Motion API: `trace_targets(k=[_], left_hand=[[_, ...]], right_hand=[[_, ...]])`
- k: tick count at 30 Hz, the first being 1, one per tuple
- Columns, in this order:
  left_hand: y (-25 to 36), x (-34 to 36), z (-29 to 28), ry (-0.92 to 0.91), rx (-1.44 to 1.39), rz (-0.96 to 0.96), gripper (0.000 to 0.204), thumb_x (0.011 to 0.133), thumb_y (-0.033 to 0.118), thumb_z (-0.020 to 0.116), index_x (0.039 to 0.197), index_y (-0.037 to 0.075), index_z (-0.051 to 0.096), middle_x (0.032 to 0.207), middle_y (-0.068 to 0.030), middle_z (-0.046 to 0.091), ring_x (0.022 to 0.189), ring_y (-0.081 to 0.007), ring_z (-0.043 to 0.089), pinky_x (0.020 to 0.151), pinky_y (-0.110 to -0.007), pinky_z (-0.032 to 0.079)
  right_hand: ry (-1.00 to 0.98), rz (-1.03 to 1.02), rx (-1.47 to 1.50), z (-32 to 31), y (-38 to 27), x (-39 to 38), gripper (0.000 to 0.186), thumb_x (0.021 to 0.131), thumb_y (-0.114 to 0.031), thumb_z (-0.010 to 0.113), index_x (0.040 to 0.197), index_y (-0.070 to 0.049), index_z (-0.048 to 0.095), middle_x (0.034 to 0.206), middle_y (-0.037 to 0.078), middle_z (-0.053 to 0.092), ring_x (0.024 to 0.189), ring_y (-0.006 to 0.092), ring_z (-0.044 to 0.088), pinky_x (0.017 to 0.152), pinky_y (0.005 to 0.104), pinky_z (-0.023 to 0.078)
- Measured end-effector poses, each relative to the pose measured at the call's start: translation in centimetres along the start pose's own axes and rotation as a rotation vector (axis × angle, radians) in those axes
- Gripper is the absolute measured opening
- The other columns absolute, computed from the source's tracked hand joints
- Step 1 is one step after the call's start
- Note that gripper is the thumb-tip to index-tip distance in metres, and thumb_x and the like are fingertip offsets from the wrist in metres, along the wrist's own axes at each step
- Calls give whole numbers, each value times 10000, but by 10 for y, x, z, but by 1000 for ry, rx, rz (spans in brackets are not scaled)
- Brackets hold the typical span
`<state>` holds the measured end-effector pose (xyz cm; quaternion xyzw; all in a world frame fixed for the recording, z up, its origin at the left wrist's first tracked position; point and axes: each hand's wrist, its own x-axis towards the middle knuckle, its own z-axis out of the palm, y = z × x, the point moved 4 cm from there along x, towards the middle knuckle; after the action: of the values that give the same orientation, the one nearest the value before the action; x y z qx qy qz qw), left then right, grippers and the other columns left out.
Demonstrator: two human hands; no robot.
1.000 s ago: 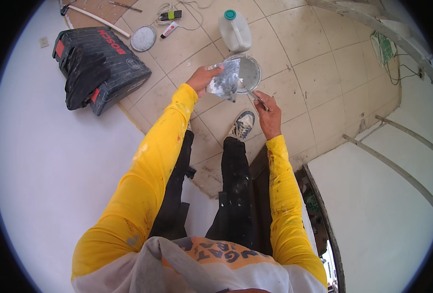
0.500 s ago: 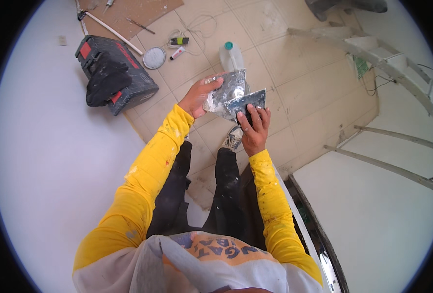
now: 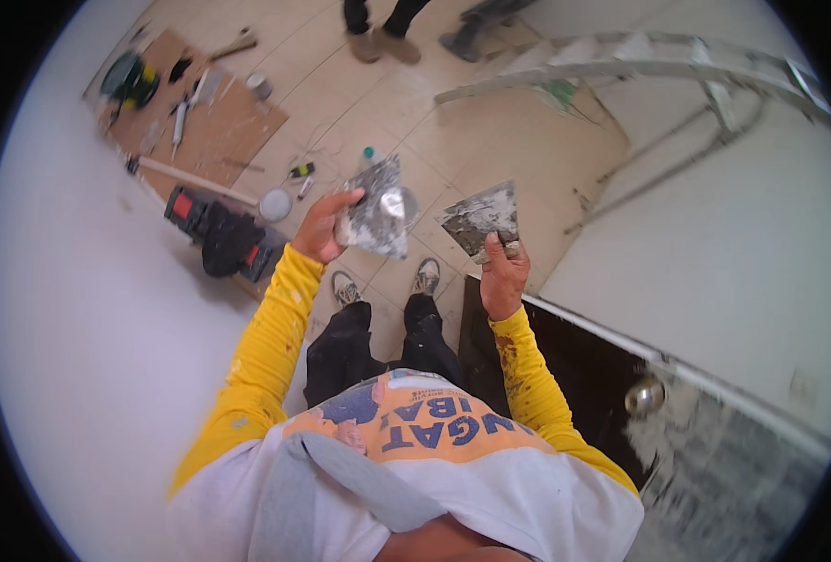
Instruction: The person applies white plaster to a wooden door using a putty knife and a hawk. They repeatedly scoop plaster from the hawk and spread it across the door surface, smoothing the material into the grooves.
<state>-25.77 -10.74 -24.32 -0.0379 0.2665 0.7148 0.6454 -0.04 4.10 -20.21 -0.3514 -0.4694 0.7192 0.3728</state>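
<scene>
My left hand [image 3: 323, 228] is closed on a wide putty knife [image 3: 375, 217], thumb on its face. Its metal blade is streaked with white and grey filler. To the right, apart from it, a second putty knife [image 3: 486, 214] is gripped from below by my right hand [image 3: 506, 279]. The thumb presses on that blade's lower end, and dark and pale filler coats its face. Both blades are tilted up in front of me, above the tiled floor. The handles are hidden by the fingers and blades.
A ladder [image 3: 612, 58] leans at the far right; other people's shoes [image 3: 378, 45] stand beyond. At left are a dark toolbox [image 3: 191, 214], a pole [image 3: 200, 181], a round white lid [image 3: 276, 204] and a brown board [image 3: 237, 131] with tools. A door knob [image 3: 645, 397] is at lower right.
The two putty knives, overlapping before, are now apart. My right hand has turned its blade to show a filler-coated face. My view has shifted, bringing the door knob and people's shoes into sight.
</scene>
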Motion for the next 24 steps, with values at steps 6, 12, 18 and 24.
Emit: trace_targets(k=[6,12,18,24], left_hand=[[-42,-60,40,-55,63,-176,372,1021,209,586,1336,12,595,1237,-133,706,1107,-276,707,980,-447,576],[-65,-66,90,-84,149,-260,305,1015,208,609,1257,27,650,1167,-106,735,1029,-251,730,907,-429,605],[-82,-52,145,-173,303,-376,289,1008,198,615,1232,15,630,1126,-122,735,998,-257,739,919,-431,611],[-96,-40,212,-331,355,-573,267,998,200,634,1193,18,649,1112,-117,738,988,-256,740,904,-405,614]], right_hand=[[93,-158,-327,-29,-113,-94,184,1003,-216,699,1021,-33,688,788,-55,588,711,37,485,610,222,395],[377,-735,-951,-51,-247,-194,153,801,-94,808,922,-37,734,905,104,691,950,280,655,919,404,477],[432,-644,-1247,-103,-239,-216,170,805,-209,808,893,-72,759,928,89,715,1038,270,665,1203,553,250],[501,-628,-1184,-121,-214,-215,241,810,-249,822,874,-30,744,891,98,709,938,272,683,1214,538,267]])
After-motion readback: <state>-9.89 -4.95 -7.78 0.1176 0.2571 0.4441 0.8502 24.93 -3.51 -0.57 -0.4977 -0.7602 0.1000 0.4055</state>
